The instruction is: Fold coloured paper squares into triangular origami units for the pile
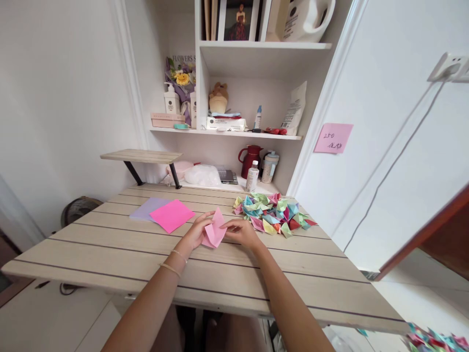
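A light pink sheet of paper, partly folded with creases and raised flaps, is held just above the tabletop between my hands. My left hand grips its left edge, fingers behind and thumb in front. From the other side, my right hand pinches the paper's right edge with thumb and fingertips. Left of my hands lie a bright pink sheet and, partly under it, a lilac sheet. A heap of folded paper pieces in many colours sits to the right.
The slatted wooden table carries a small raised shelf at back left. Behind it stand a bottle, a dark red jug and a tumbler. More folded paper lies low at the right, beyond the table edge.
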A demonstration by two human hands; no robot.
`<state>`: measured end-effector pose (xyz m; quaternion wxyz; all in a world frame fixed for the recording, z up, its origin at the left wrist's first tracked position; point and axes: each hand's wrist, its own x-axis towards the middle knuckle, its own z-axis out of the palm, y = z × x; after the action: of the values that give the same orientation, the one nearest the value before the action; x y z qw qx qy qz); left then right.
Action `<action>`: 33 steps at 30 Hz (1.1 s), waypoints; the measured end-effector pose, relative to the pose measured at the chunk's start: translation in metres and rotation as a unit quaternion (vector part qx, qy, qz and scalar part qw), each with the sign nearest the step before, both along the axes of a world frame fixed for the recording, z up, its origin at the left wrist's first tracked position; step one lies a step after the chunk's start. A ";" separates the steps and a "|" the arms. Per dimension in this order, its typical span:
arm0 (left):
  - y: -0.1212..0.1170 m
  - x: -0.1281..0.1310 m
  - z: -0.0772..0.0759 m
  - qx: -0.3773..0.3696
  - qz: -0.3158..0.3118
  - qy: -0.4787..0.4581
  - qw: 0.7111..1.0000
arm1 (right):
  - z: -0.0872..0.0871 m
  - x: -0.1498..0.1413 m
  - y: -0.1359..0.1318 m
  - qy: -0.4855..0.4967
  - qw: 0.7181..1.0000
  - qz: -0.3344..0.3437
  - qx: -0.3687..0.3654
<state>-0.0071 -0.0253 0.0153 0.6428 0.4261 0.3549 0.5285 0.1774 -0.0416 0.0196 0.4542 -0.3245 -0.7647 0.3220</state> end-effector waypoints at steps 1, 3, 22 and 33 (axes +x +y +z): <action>0.000 -0.001 0.000 -0.003 0.005 0.003 1.000 | 0.003 0.000 -0.001 0.004 1.000 0.009 -0.008; -0.001 -0.001 0.001 -0.013 0.005 0.012 1.000 | 0.007 0.001 -0.002 0.003 1.000 0.014 -0.020; -0.005 0.007 0.001 0.069 -0.048 0.050 0.995 | 0.000 -0.001 0.009 0.216 0.958 -0.074 -0.173; -0.002 0.010 -0.003 0.052 -0.042 0.103 0.992 | -0.007 -0.004 0.011 0.243 0.942 -0.069 -0.221</action>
<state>0.0029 -0.0277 0.0120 0.6012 0.5257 0.3728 0.4726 0.1732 -0.0302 0.0126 0.5641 -0.3804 -0.5161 0.5203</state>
